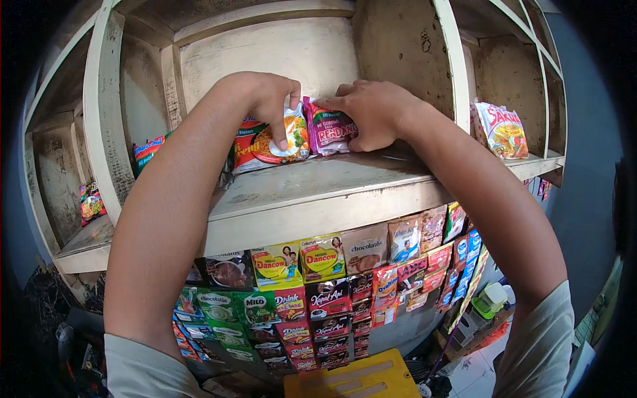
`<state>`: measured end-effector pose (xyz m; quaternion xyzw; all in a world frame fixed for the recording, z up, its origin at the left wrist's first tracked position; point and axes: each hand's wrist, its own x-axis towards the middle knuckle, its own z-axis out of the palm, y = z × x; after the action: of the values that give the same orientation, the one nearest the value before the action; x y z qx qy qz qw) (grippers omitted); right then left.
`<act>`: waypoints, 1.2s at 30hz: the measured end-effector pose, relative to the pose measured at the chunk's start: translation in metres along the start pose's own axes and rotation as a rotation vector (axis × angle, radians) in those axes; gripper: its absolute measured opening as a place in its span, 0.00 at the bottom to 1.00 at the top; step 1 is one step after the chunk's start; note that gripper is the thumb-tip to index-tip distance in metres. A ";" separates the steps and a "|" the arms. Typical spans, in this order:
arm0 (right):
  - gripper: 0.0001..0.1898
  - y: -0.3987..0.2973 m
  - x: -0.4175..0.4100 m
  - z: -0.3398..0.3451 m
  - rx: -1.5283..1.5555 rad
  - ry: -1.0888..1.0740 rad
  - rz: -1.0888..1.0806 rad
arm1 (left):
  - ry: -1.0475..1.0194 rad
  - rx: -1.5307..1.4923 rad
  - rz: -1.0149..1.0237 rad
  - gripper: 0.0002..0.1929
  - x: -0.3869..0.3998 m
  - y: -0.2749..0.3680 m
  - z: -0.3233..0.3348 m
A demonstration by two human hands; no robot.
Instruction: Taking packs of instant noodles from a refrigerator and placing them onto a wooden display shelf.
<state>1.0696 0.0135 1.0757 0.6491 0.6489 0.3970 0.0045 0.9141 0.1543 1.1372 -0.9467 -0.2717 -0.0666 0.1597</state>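
On the wooden shelf, my left hand grips a red and white Indomie mi goreng noodle packet, thumb across its front and fingers behind its top. Right beside it stands a magenta rendang-flavour noodle packet. My right hand holds this one by its right side, with the index finger along the top and the thumb near the lower right corner. Both packets stand upright, side by side. Partly hidden behind my left forearm is a green and red noodle packet.
A Sakura noodle packet stands in the right compartment, and a dark noodle packet in the left one. Wooden dividers flank the middle compartment. Strips of drink sachets hang under the shelf edge, above a yellow box.
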 end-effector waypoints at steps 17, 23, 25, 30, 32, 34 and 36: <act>0.42 -0.004 -0.010 -0.004 0.086 0.050 0.071 | 0.168 0.210 0.041 0.45 -0.040 0.030 -0.007; 0.33 -0.007 -0.013 -0.012 0.105 0.091 0.066 | 0.231 0.208 0.039 0.34 -0.075 0.038 0.002; 0.29 -0.005 -0.013 -0.009 0.144 0.119 0.053 | 0.280 0.181 0.057 0.27 -0.094 0.041 0.008; 0.24 0.000 -0.017 -0.015 0.288 0.315 -0.025 | 0.559 0.057 0.186 0.18 -0.139 0.050 0.029; 0.20 0.007 -0.021 -0.012 0.422 0.595 -0.168 | 0.697 -0.006 0.269 0.17 -0.154 0.059 0.035; 0.19 -0.010 -0.038 -0.025 0.505 0.626 -0.192 | 0.783 -0.015 0.265 0.17 -0.173 0.063 0.047; 0.19 -0.030 -0.069 -0.033 0.567 0.698 -0.210 | 0.944 -0.006 0.262 0.17 -0.198 0.078 0.062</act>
<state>1.0386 -0.0566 1.0475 0.3831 0.7566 0.3962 -0.3519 0.7910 0.0147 1.0161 -0.8397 -0.0481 -0.4687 0.2699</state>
